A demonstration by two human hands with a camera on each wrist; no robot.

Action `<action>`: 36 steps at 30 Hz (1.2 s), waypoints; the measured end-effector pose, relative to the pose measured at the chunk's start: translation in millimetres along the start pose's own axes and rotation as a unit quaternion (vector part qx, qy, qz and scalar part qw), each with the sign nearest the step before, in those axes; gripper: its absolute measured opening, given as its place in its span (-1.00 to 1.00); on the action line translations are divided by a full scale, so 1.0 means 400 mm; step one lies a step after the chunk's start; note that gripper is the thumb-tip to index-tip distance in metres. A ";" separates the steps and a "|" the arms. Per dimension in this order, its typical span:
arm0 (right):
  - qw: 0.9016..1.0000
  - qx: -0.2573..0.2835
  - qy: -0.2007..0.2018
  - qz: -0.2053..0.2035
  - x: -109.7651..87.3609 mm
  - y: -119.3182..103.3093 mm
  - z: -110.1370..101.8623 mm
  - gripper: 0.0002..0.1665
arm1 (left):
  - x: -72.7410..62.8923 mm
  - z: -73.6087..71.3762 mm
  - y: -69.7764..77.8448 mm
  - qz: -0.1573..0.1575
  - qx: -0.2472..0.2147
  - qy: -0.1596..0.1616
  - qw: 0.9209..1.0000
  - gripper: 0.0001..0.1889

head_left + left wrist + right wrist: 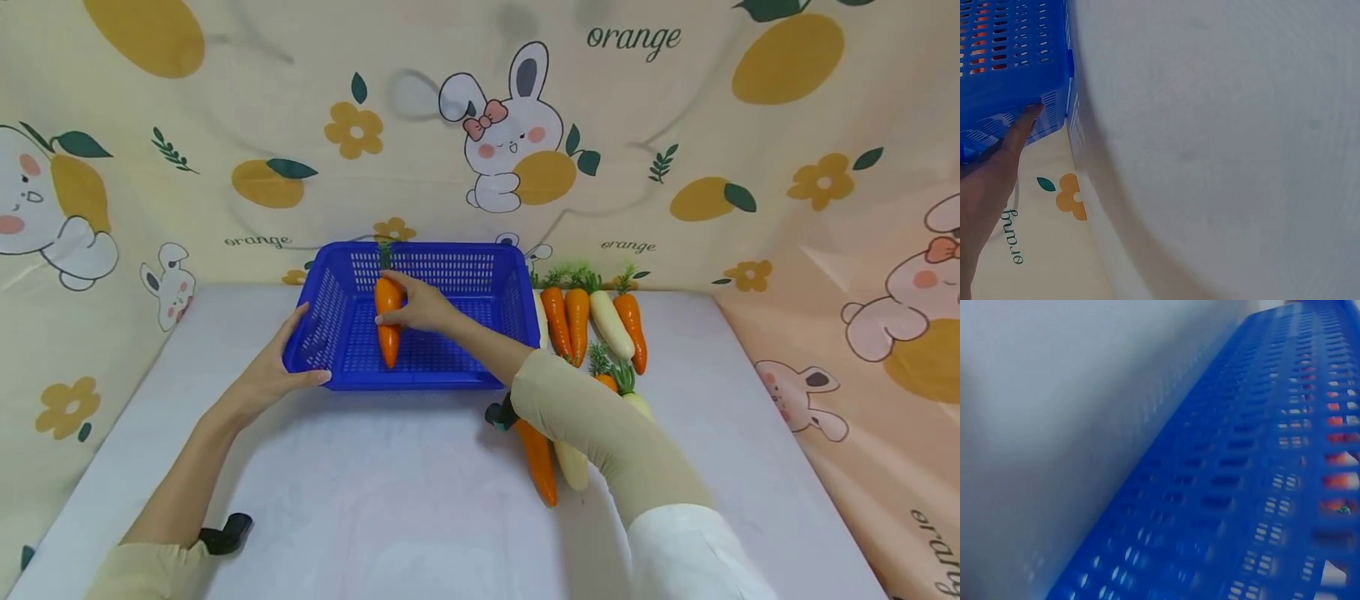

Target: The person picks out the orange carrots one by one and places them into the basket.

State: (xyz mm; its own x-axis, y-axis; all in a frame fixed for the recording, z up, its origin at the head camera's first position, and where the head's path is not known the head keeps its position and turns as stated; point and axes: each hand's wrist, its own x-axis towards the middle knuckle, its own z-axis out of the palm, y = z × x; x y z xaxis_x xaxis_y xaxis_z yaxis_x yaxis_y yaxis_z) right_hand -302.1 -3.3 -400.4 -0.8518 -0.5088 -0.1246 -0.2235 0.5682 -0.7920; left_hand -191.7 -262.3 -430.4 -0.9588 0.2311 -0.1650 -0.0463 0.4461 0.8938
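My right hand (pixel 420 305) grips an orange carrot (pixel 388 333) with green leaves, thumb on one side and fingers near its top. The carrot points tip toward me, inside the outline of a blue plastic basket (pixel 420 382); whether it touches the basket floor I cannot tell. At the basket's front left corner my left hand (pixel 266 375) rests with straight fingers along the side wall and the thumb by the front rim. One straight finger lies against the slotted wall in the left wrist view. The right wrist view shows the basket wall (pixel 1222 462), with orange glimpsed through its slots.
Right of the basket lie several carrots (pixel 577 317) and white radishes (pixel 611 325) with green tops. Nearer, another carrot (pixel 537 467) and a white radish (pixel 572 465) lie partly under the right sleeve. A patterned cloth (pixel 360 192) hangs behind the white table (pixel 337 500).
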 end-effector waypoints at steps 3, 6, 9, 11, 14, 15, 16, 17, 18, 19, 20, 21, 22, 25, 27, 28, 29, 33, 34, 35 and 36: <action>1.000 -0.013 0.000 0.004 0.017 -0.003 0.032 -0.03 | 0.000 0.003 0.001 -0.001 0.006 -0.004 1.000 0.16; 1.000 -0.017 -0.014 0.003 0.029 -0.013 0.063 -0.02 | -0.001 0.004 0.001 -0.001 0.004 -0.005 1.000 0.14; 1.000 -0.016 -0.023 0.010 0.042 -0.028 0.097 0.01 | -0.010 -0.002 0.000 0.003 0.000 -0.004 1.000 0.14; 0.999 -0.024 -0.022 0.018 0.048 -0.032 0.113 0.04 | -0.011 -0.001 0.002 0.004 -0.005 -0.006 1.000 0.14; 0.998 -0.042 -0.027 0.030 0.055 -0.031 0.127 0.07 | -0.007 0.002 0.002 0.001 -0.008 -0.005 1.000 0.14; 0.998 -0.051 -0.032 0.032 0.058 -0.030 0.131 0.08 | -0.005 0.003 0.002 0.000 -0.008 -0.005 1.000 0.14; 0.997 -0.056 -0.036 0.034 0.060 -0.029 0.133 0.08 | -0.004 0.004 0.002 -0.003 -0.008 -0.004 1.000 0.14; 0.996 -0.066 -0.038 0.036 0.062 -0.029 0.135 0.09 | -0.003 0.004 0.002 -0.004 -0.007 -0.002 1.000 0.14; 0.996 -0.072 -0.039 0.038 0.065 -0.028 0.137 0.09 | -0.001 0.004 0.000 -0.003 -0.008 -0.001 1.000 0.15; 0.996 -0.076 -0.038 0.042 0.067 -0.027 0.137 0.09 | 0.000 0.004 -0.001 -0.003 -0.008 0.000 1.000 0.15; 0.995 -0.079 -0.036 0.045 0.069 -0.026 0.138 0.10 | 0.001 0.003 -0.002 -0.002 -0.007 0.001 1.000 0.15; 0.995 -0.080 -0.035 0.047 0.071 -0.025 0.138 0.09 | 0.001 0.003 -0.002 -0.001 -0.007 0.001 1.000 0.15; 0.995 -0.082 -0.034 0.048 0.071 -0.024 0.137 0.09 | 0.002 0.004 -0.002 -0.001 -0.007 0.001 1.000 0.15; 0.996 -0.074 -0.035 0.047 0.069 -0.019 0.131 0.09 | 0.002 0.006 -0.001 -0.002 -0.005 0.003 1.000 0.15; 0.996 -0.059 -0.041 0.045 0.066 -0.016 0.125 0.07 | 0.002 0.007 0.001 -0.004 -0.004 0.003 1.000 0.15; 0.997 -0.050 -0.041 0.043 0.064 -0.016 0.121 0.06 | 0.001 0.006 0.002 -0.005 -0.003 0.003 1.000 0.15; 0.998 -0.039 -0.040 0.042 0.061 -0.017 0.116 0.05 | 0.001 0.005 0.003 -0.005 -0.003 0.003 1.000 0.15; 0.999 -0.026 -0.028 0.028 0.044 -0.012 0.093 -0.01 | 0.000 0.005 0.000 -0.002 -0.003 0.003 1.000 0.13; 0.999 -0.027 -0.025 0.020 0.039 -0.010 0.085 -0.02 | 0.000 0.006 0.000 -0.002 -0.003 0.003 1.000 0.13; 0.999 -0.031 -0.023 0.013 0.034 -0.008 0.078 -0.04 | 0.000 0.006 -0.002 -0.001 -0.002 0.004 1.000 0.13; 0.999 -0.034 -0.022 0.005 0.030 -0.004 0.070 -0.05 | 0.000 0.006 -0.003 -0.002 -0.001 0.005 1.000 0.13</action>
State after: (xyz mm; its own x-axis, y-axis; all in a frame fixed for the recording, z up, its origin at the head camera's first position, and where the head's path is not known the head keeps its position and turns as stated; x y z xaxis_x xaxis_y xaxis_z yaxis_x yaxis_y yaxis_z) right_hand -298.7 -28.3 -417.3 -0.8332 -0.5294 -0.1596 -0.2474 0.6151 -0.7486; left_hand -190.9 -260.7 -432.4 -0.9616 0.2203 -0.1638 -0.0504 0.4447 0.8943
